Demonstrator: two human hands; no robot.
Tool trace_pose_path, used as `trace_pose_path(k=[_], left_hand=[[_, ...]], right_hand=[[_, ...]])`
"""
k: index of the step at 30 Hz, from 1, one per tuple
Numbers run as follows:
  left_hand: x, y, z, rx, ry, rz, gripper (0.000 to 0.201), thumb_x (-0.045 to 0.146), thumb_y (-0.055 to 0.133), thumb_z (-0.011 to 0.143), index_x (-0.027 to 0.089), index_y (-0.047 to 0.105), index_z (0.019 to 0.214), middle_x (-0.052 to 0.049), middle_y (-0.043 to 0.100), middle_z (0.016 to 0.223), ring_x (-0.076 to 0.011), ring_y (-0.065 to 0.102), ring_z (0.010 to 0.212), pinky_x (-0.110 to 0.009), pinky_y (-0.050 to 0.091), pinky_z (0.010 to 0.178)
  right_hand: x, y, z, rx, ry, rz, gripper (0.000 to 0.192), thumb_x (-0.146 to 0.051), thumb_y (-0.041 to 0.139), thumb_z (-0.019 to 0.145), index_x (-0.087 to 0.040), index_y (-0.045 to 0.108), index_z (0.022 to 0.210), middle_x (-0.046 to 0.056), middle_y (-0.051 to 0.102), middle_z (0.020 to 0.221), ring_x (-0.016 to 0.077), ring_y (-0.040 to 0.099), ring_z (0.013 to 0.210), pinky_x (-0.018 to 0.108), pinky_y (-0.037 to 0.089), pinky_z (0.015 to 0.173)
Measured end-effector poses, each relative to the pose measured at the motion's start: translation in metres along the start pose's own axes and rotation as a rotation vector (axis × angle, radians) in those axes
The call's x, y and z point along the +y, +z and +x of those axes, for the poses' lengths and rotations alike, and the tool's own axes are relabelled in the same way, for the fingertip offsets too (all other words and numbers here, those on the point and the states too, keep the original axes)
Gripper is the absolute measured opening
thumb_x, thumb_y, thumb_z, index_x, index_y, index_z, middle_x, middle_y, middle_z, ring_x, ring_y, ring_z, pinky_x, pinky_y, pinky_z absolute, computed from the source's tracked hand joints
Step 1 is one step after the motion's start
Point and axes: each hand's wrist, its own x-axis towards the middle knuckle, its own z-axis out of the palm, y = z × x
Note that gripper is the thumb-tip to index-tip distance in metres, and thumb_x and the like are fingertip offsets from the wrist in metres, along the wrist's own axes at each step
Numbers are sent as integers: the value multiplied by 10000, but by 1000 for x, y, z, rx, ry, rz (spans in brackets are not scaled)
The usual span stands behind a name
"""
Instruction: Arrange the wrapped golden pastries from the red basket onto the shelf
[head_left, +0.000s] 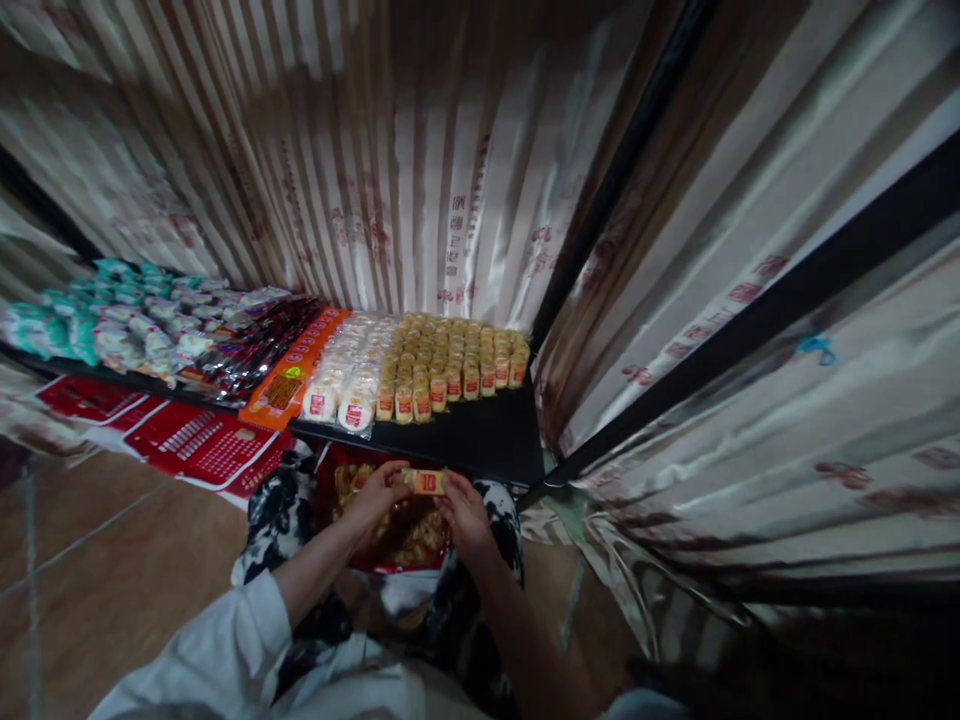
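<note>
White sleeve (225,640) and a bare forearm led in from the bottom of the view to the two hands, which met over the lap. Fingers (396,478) of the left hand (375,495) and those of the right hand (465,510) were clamped on the two ends of one small wrapped snack (424,482), orange-yellow with a red label, held level between them just in front of the shelf edge. Directly below the hands sat an open red bag (390,535) resting between the knees on black-and-white patterned cloth, and it looked well filled with more of the same little packets.

Beyond the hands, the black shelf (480,440) carried a neat block of matching snacks (450,365) standing in rows, red labels forward. Its front strip beside the hands lay bare, so the stocking seemed well along but unfinished, judging by what the bag held. Just left of that block stood white wrapped rolls (349,385), then an orange packet (289,380), dark wrappers (255,350), and teal-and-white packs (112,320) at the far left. Striped shiny curtains (420,200) hung behind and to the right, and red cartons (195,440) lay below the shelf on the left
</note>
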Motion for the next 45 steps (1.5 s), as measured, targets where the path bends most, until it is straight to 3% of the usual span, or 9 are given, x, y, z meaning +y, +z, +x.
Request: trace_pose_path(k=[5, 11, 16, 20, 23, 32, 39, 45], left_hand=[[15, 20, 9, -37, 47, -26, 381, 88, 606, 678, 119, 519, 1048, 31, 590, 695, -70, 570, 598, -190, 449, 601], [32, 49, 36, -74, 214, 264, 326, 101, 557, 698, 134, 551, 1022, -13, 629, 821, -103, 598, 711, -213, 475, 665], [57, 78, 63, -129, 382, 589, 365, 96, 556, 695, 174, 590, 1050, -19, 669, 927, -123, 609, 792, -234, 485, 758], [80, 108, 83, -124, 527, 746, 393, 112, 535, 729, 164, 592, 1114, -37, 661, 1015, -137, 603, 863, -258, 466, 847], [94, 133, 97, -93, 624, 852, 374, 142, 542, 748, 178, 608, 1115, -47, 634, 1089, -161, 575, 982, -274, 438, 912], [119, 193, 127, -63, 703, 978, 400, 114, 468, 799, 169, 546, 1186, -85, 588, 1193, -187, 549, 1075, -283, 411, 940], [114, 214, 157, -59, 743, 1118, 355, 125, 402, 834, 151, 554, 1153, -111, 578, 1174, -206, 571, 1010, -299, 441, 869], [109, 224, 171, -77, 834, 1163, 344, 115, 408, 831, 126, 579, 1129, -129, 586, 1142, -230, 494, 1103, -307, 405, 937]], right_hand=[[-10, -5, 2, 68, 10, 112, 461, -446, 739, 553, -201, 595, 916, 42, 667, 901, 185, 639, 820, 276, 513, 663], [-16, -19, 21, 109, -107, 14, 490, -460, 672, 616, -200, 584, 1022, 67, 662, 968, 215, 637, 847, 298, 519, 648], [-32, -33, 40, 237, -393, -384, 416, -414, 523, 745, -188, 587, 1089, 109, 599, 1110, 231, 594, 978, 352, 488, 827], [-54, -34, 48, 397, -702, -719, 455, -314, 411, 815, -170, 494, 1239, 136, 471, 1305, 263, 426, 1209, 451, 360, 987], [-65, -32, 59, 412, -808, -842, 432, -259, 366, 835, -178, 498, 1238, 123, 456, 1337, 255, 367, 1259, 470, 305, 1023], [-71, -43, 117, 468, -776, -825, 499, -175, 312, 811, -87, 452, 1281, 159, 429, 1352, 226, 360, 1286, 414, 327, 1046], [-75, -49, 142, 541, -793, -801, 528, -141, 323, 793, -96, 427, 1309, 152, 409, 1381, 230, 358, 1292, 428, 326, 1051], [-81, -55, 166, 544, -804, -822, 560, -118, 309, 776, -78, 411, 1325, 146, 411, 1385, 220, 343, 1305, 413, 311, 1067]])
